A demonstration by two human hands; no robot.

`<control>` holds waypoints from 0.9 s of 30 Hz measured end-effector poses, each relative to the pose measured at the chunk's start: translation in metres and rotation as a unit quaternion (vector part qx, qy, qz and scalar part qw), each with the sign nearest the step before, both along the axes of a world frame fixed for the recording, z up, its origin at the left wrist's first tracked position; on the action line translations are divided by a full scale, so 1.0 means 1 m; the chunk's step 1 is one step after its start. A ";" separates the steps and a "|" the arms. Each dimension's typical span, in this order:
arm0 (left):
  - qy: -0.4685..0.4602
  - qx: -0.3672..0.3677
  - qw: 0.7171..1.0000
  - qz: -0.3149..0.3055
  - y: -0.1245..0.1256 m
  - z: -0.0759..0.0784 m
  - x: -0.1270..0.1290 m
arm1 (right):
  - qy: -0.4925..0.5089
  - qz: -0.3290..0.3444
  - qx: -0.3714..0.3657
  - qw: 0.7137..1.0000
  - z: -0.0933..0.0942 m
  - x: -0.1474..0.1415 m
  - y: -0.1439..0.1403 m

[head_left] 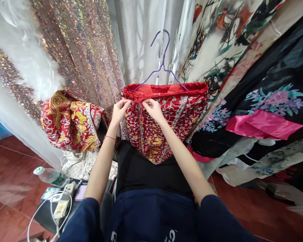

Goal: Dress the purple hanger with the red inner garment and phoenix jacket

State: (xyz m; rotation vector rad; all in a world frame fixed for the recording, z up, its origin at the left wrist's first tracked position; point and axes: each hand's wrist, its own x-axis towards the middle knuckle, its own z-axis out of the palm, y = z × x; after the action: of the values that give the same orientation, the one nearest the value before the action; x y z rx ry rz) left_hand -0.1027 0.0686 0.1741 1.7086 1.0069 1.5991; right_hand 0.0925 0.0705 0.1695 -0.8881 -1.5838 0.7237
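Two bare forearms reach up out of dark blue sleeves (151, 218) toward a red embroidered skirt (164, 117) that hangs straight ahead of the person. Nearest on the left, a low dark table (44, 215) carries a white charger with its cable (62, 206) and a plastic water bottle (52, 176) lying on its side, with white dotted cloth (80, 164) heaped just behind them. A red string (109, 137) circles the left wrist.

Farther up, the left hand (120, 111) and the right hand (154, 109) meet at the skirt's waistband, close together, left of its middle. Each hand has its fingers pinched shut on the red cloth at the band's edge, where a thin red cord hangs down between them. The skirt spreads below and to the right of the hands, its silver and gold stitching facing the person, and its lower edge falls in front of a black cloth (146, 168).

A purple wire hanger (164, 65) carries the skirt from above, its hook rising against pale curtains (138, 40). Left of the hands sits a second red and gold garment (70, 122) in a bundle, backed by sequined fabric (78, 43). On the right hang flowered robes, one black with a pink band (262, 124).
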 end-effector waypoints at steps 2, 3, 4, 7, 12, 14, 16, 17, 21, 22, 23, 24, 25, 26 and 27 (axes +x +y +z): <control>0.008 -0.023 1.000 -0.012 0.001 0.002 -0.003 | 0.027 0.021 -0.026 0.999 -0.001 0.006 0.003; 0.014 -0.029 0.999 -0.012 0.002 0.003 -0.005 | 0.030 0.020 -0.032 0.999 -0.001 0.010 0.004; 0.016 -0.031 0.999 -0.009 0.002 0.004 -0.006 | 0.026 0.014 -0.033 0.999 0.000 0.014 0.004; -0.001 -0.039 0.999 -0.009 0.001 0.006 -0.010 | -0.020 -0.009 -0.011 1.000 0.004 0.025 0.002; 0.022 -0.053 0.998 -0.008 0.000 0.004 -0.013 | -0.139 -0.032 0.017 0.990 0.012 0.036 -0.010; 0.012 -0.040 0.999 -0.016 -0.001 0.005 -0.011 | -0.215 -0.070 0.037 0.973 0.015 0.036 -0.016; -0.038 -0.043 0.998 -0.033 -0.003 0.010 -0.006 | -0.293 -0.118 0.057 0.947 0.017 0.035 -0.023; -0.074 -0.056 0.995 -0.043 -0.004 0.014 -0.003 | -0.327 -0.139 0.063 0.933 0.018 0.034 -0.026; -0.233 -0.161 0.955 -0.091 -0.008 0.034 0.009 | -0.414 -0.186 0.078 0.887 0.020 0.031 -0.033; -0.266 -0.184 0.941 -0.102 -0.009 0.038 0.011 | -0.427 -0.193 0.081 0.880 0.020 0.032 -0.033; -0.293 -0.201 0.928 -0.109 -0.009 0.041 0.012 | -0.437 -0.200 0.085 0.873 0.020 0.034 -0.033; -0.314 -0.214 0.918 -0.112 -0.009 0.043 0.013 | -0.445 -0.207 0.089 0.867 0.021 0.036 -0.032; -0.328 -0.221 0.912 -0.110 -0.008 0.044 0.014 | -0.452 -0.213 0.093 0.861 0.021 0.039 -0.031; -0.334 -0.225 0.910 -0.103 -0.007 0.043 0.013 | -0.458 -0.218 0.095 0.857 0.022 0.043 -0.030; -0.331 -0.222 0.912 -0.095 -0.005 0.041 0.013 | -0.462 -0.221 0.096 0.853 0.022 0.046 -0.029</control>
State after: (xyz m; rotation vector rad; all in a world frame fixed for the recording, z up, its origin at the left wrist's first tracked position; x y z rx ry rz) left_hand -0.0896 0.0637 0.2155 0.8310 0.7451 1.5087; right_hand 0.1388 0.0419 0.1918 -1.5042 -2.0952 -0.2708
